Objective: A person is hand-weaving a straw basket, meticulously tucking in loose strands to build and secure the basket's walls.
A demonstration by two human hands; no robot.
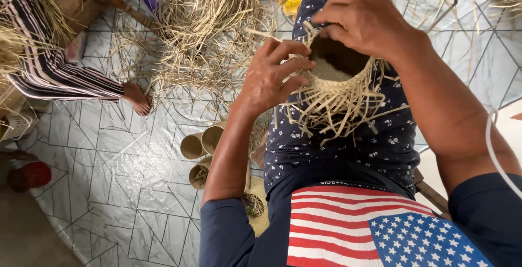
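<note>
Straw-coloured, half-woven round basket [338, 82] is resting on the lap, loose strips fanning from its rim. Left hand [272, 77] is pinching the rim edge; right hand [364, 20] is curling over the far rim, probably gripping a strip. Keeping each strip taut and pressed flat should be tightening the weave.

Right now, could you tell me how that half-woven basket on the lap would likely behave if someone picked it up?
The half-woven basket is probably light, being thin dried strips around a hollow middle. Its woven cup likely keeps shape, since the left hand and right hand hold only its rim. The loose strip ends would likely flop.
</note>
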